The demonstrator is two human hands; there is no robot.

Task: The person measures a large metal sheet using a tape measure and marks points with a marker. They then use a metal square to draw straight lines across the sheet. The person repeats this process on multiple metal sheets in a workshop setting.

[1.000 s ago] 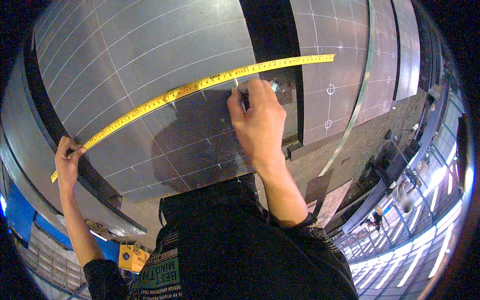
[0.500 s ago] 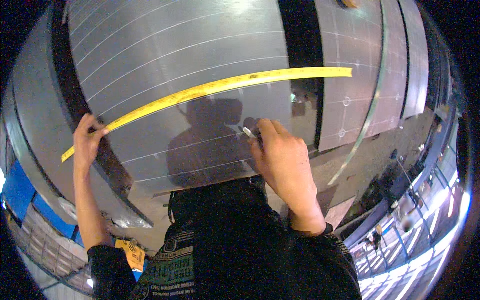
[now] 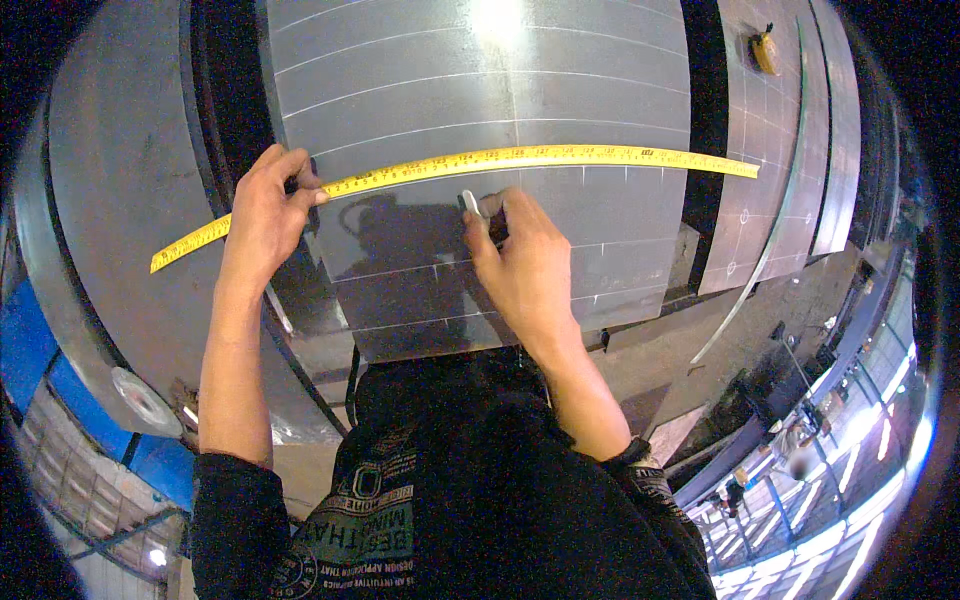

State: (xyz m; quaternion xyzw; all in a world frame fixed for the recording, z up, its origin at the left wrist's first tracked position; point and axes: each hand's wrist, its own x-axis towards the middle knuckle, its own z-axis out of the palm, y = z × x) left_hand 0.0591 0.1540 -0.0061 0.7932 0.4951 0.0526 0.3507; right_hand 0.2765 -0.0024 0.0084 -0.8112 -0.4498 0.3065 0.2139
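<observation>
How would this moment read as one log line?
left hand: pinching yellow measuring tape | right hand: holding white marking stick | tape: across lined metal plate

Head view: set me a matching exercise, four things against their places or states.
1. long yellow measuring tape
2. short white stick
3. bare left hand
4. small yellow, dark-topped object

A. pinched in the bare right hand
B. lying on the circle-marked metal plate, upper right
C. stretched across the grey metal plate
D. gripping the tape

Pairs: 1-C; 2-A; 3-D; 4-B
</observation>
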